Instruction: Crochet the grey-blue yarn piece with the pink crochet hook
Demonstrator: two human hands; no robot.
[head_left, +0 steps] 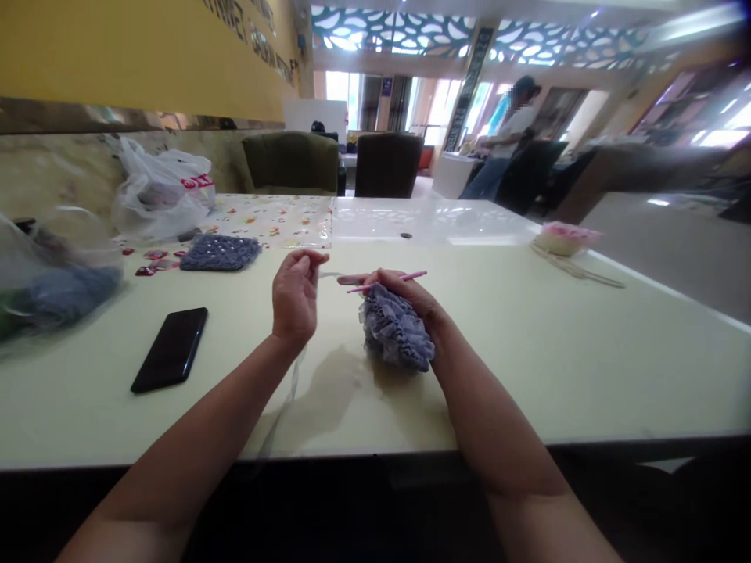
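Note:
A ruffled grey-blue crocheted piece (396,328) hangs from my right hand (399,285), whose fingers are closed round a thin pink crochet hook (415,275) at its top edge. To its left, apart from it, my left hand (295,297) is raised with curled fingers pinching a pale ribbon-like yarn (286,403). The yarn runs between the two hands and also trails down from my left hand across the tabletop towards the front edge.
A black phone (170,349) lies left on the table (504,367). Behind it are a crocheted square (220,252), red wrappers (156,264) and plastic bags (164,188). A pink-topped item (566,237) with cord sits back right. A person (512,129) stands beyond.

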